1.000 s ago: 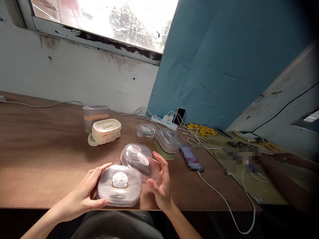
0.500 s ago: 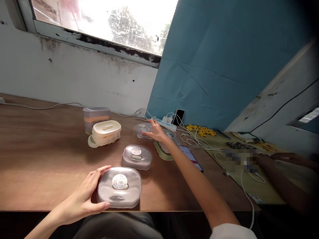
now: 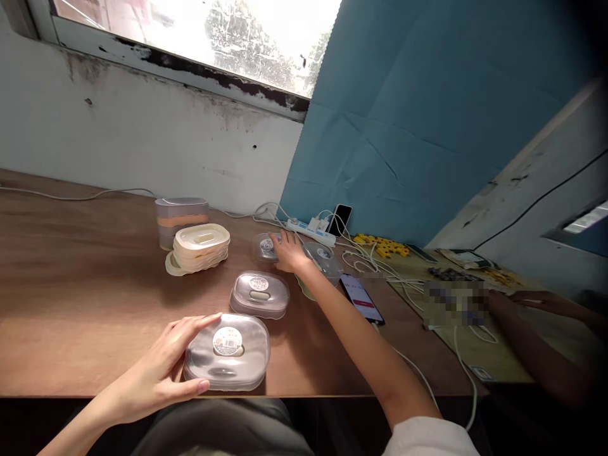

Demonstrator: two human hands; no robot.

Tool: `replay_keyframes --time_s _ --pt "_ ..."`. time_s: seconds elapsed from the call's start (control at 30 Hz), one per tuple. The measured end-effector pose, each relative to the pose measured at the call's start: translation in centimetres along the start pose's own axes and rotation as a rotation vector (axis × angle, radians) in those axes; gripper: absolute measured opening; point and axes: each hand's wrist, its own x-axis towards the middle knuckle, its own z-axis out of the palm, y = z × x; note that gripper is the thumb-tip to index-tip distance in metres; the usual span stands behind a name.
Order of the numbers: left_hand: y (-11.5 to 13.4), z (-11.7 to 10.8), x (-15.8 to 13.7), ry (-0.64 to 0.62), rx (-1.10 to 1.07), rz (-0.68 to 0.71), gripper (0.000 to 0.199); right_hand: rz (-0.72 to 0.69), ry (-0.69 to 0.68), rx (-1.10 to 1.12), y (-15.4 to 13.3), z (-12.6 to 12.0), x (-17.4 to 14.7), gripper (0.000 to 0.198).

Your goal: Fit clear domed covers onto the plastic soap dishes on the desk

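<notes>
Clear plastic boxes lie scattered over the wooden counter, and the person's two hands are on two of them. The nearest box sits at the near edge with a round sticker on its lid; the left hand cups its left side, fingers spread wide along the wall and thumb low at the front, which looks like a way of keeping it from sliding. The right hand is stretched far across the counter and lies flat, fingers open, on a smaller clear lid near the back. Whether it grips that lid or only rests on it I cannot tell, since the palm covers most of it.

Between the two hands a third clear box sits closed and untouched. Just right of the far hand another clear box rests on something green, largely hidden by the forearm. To the left, a stack of cream lids leans against a grey and orange container.

A phone lies face up beside the right forearm, its screen lit. Beyond it a power strip feeds a tangle of white cables, and a second phone leans on the blue sheet. At the far right another person's arm lies along the counter in shadow; a blurred patch hides what is beside it.
</notes>
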Motion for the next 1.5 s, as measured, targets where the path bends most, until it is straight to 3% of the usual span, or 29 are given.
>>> replay_keyframes --time_s 0.17,0.27,0.37,0.43,0.47,0.57,0.67,0.8,1.0,1.33,1.5 --pt "-0.2 0.2 0.3 0.012 0.022 0.041 0.074 -0.018 0.015 0.005 0.1 -1.3 -0.9 0.103" --pt "-0.1 0.2 0.4 0.021 0.051 0.067 0.073 -0.038 0.145 0.071 -0.6 -2.3 -2.8 0.093" --pt "0.2 0.1 0.6 0.021 0.042 0.102 0.069 -0.114 0.397 0.362 -2.8 -2.9 -6.8 0.073" --pt "0.4 0.1 0.7 0.019 0.018 0.111 0.069 -0.214 0.458 0.608 -4.8 -2.9 -10.3 0.063" --pt "0.4 0.1 0.7 0.018 0.009 0.112 0.069 -0.288 0.455 0.700 -5.8 -2.8 -12.0 0.059" --pt "0.3 0.2 0.6 0.003 -0.029 0.111 0.069 -0.445 0.240 0.749 -7.9 -1.8 -16.3 0.062" --pt "0.0 0.5 0.4 -0.044 -0.144 0.054 0.073 -0.453 0.050 0.736 -8.2 -0.5 -18.2 0.076" --pt "-0.3 0.8 0.1 -0.011 -0.219 0.045 0.076 -0.417 -0.042 0.964 -7.1 0.6 -18.3 0.077" --pt "-0.2 0.6 0.3 0.076 -0.071 0.135 0.081 -0.433 0.001 1.178 -7.4 1.9 -18.3 0.073" --pt "0.3 0.7 0.5 0.020 0.129 0.226 0.067 -0.463 -0.038 1.175 -7.2 2.8 -17.8 0.075" --pt "0.4 0.4 0.3 0.016 0.123 0.207 0.067 -0.455 -0.006 1.184 -7.1 2.7 -17.8 0.077"
